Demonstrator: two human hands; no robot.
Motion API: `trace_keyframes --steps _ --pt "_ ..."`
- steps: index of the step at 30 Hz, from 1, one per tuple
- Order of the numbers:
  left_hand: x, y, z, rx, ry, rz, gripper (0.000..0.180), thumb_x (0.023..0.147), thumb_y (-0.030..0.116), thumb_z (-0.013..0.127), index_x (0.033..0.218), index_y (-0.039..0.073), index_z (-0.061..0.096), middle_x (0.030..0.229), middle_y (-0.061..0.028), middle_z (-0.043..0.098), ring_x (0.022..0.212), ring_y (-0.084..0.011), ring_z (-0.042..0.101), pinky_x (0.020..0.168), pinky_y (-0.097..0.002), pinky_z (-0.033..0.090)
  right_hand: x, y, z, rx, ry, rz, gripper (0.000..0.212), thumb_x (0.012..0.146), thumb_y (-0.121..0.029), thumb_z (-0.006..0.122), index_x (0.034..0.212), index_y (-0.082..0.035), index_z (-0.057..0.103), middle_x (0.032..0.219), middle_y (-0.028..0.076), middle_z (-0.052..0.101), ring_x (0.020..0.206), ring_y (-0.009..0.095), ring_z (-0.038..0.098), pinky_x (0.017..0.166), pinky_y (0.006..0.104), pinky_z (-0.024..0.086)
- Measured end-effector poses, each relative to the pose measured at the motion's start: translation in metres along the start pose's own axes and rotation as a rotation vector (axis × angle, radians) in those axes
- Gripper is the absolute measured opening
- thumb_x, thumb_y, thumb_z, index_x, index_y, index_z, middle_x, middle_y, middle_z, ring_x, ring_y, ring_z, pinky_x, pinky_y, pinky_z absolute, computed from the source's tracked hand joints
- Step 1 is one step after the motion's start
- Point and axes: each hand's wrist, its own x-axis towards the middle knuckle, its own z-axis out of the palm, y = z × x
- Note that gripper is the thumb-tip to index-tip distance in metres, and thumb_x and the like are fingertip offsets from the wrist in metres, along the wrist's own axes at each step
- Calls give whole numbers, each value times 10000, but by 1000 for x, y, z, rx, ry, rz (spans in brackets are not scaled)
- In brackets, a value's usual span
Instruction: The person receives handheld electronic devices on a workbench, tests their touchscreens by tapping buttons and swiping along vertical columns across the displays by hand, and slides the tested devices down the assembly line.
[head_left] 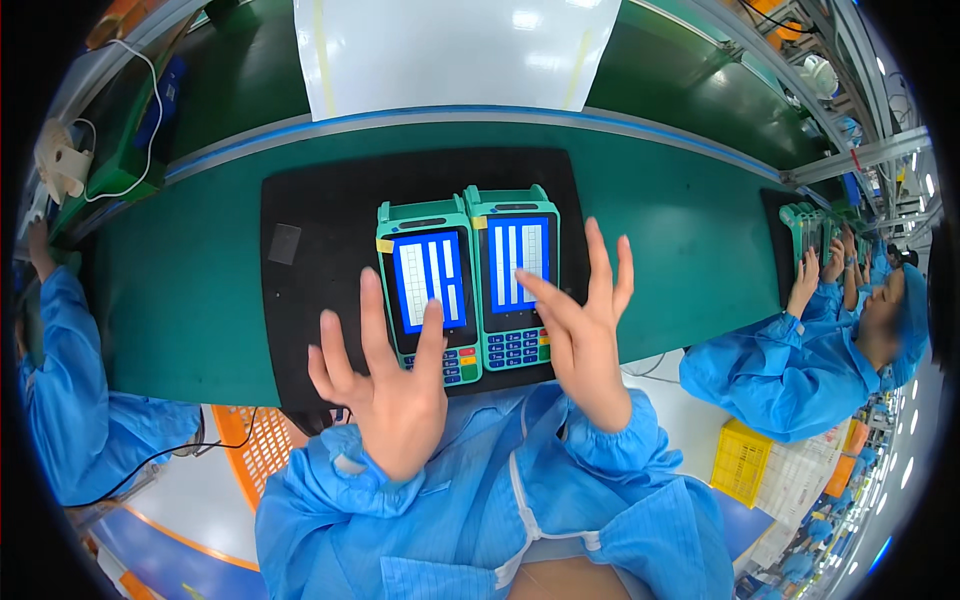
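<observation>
Progress looks partway from my end: left terminal [425,275] and right terminal [507,255] are both lit blue and white, right under the index fingertips [433,315] of my left hand [405,410] and right hand [590,360], fingers spread, gripping nothing, can't tell how much remains.

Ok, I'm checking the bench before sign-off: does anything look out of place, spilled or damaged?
Nothing looks spilled or damaged. The one mildly odd thing is a small dark grey square, tilted on the left side of the black mat, apart from the left green terminal; I can't tell whether it's loose or a patch.
</observation>
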Motion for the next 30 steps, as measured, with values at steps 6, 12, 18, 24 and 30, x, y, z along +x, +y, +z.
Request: trace_keyframes --steps 6,12,18,24,30 --pt "36 -10 16 -11 144 -89 316 786 68 733 1084 151 675 1524 -165 276 1382 -445 104 1036 -606 185 31 6 10 -2 147 -9 310 893 -50 586 1111 -227 716 1541 182 208 1420 461 56 1110 614 78" --pt "17 -9 12 -32 61 -64 351 794 52 719 1118 179 675 1520 -183 263 1384 -455 70 1040 -616 193 8 11 3 -5 75 15 375 878 7 584 1132 -241 706 1543 179 204 1416 466 44 1117 597 119" --pt "9 -11 11 -61 35 -63 375 797 43 714 1143 178 671 1520 -197 254 1380 -465 65 1030 -615 199 13 11 2 16 78 -10 373 886 11 573 1133 -237 703 1546 180 198 1417 468 31 1116 584 151" --pt "11 -10 10 -79 53 -63 381 788 29 713 1139 173 674 1514 -202 269 1383 -461 66 1031 -613 197 19 10 0 26 123 -9 336 892 -6 576 1118 -218 707 1548 178 195 1417 466 31 1122 567 170" --pt "10 -10 6 -38 31 -88 321 817 43 710 1113 168 702 1524 -175 262 1377 -476 85 1092 -506 209 24 -2 2 26 126 -54 337 877 -1 587 1109 -213 709 1547 186 192 1414 472 40 1121 562 169"
